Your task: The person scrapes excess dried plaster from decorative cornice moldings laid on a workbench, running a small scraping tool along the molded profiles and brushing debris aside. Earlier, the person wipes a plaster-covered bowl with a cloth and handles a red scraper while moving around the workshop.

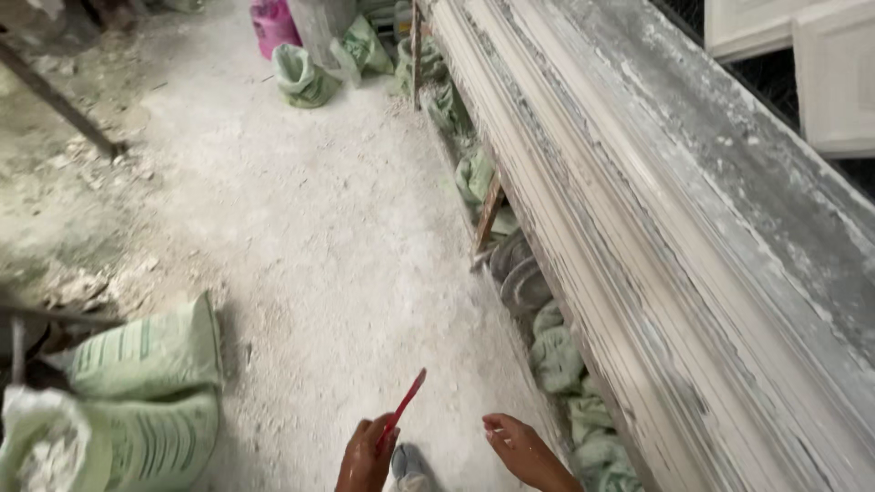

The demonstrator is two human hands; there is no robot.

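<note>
My left hand [366, 456] sits at the bottom of the view, closed around a thin red flat tool [404, 405] that sticks up and to the right. My right hand [521, 448] is beside it, a little to the right, fingers loosely curled and holding nothing. Both hover over the white, dusty floor [328, 237]. To the right runs a long plaster-coated moulding bench [638, 237], close to my right hand.
Pale green sacks [146, 392] lie stacked at the lower left. More green sacks [556, 355] are stuffed under the bench, and others [305, 77] stand at the far end beside a pink container [272, 25]. A metal bar [59, 100] slants at upper left.
</note>
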